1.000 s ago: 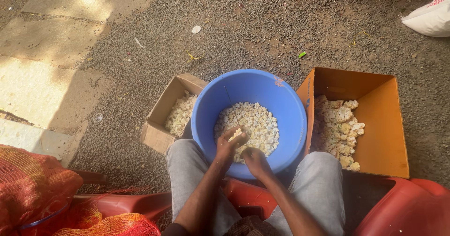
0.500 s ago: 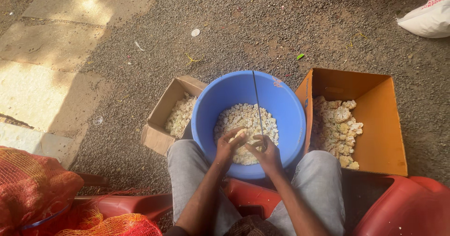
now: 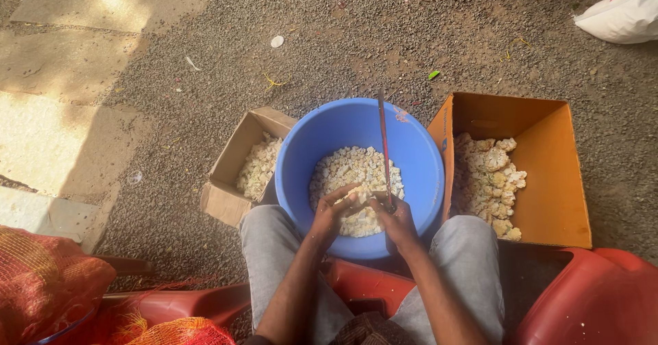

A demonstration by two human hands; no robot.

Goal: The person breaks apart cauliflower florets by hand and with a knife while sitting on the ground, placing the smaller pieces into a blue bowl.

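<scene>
**Blue plastic tub, pale pieces, a blade at work**

Blue plastic makes up the round tub (image 3: pixel 301 160) held between the seated person's knees, and its bottom is covered with small cream-coloured pieces (image 3: pixel 349 170). Both hands meet over that heap. The left hand (image 3: pixel 331 211) is curled narrowly around one pale chunk (image 3: pixel 355 198), pinching it with fingertips and thumb. The right hand (image 3: pixel 396 218) is closed on the handle of a long thin knife (image 3: pixel 384 146), whose blade points away from the body, across the tub toward its far rim. Its base sits just beside the chunk; whether the edge is already in it is too fine to tell.

To the left of the tub, touching it, stands a small brown cardboard box (image 3: pixel 223 180) holding more light bits. To the right is a larger orange cardboard box (image 3: pixel 555 174) with bigger, lumpier whitish heads piled on its near side. A red plastic seat (image 3: pixel 596 297) shows under the person's grey trousers, an orange mesh sack (image 3: pixel 48 283) lies at lower left, and a white bag (image 3: pixel 620 16) rests on the gravel at upper right.

The step in hand looks like trimming or splitting the held chunk over the tub. The next move probably calls for a short, controlled cut kept clear of the left fingertips, letting the bits drop into the heap below.
</scene>
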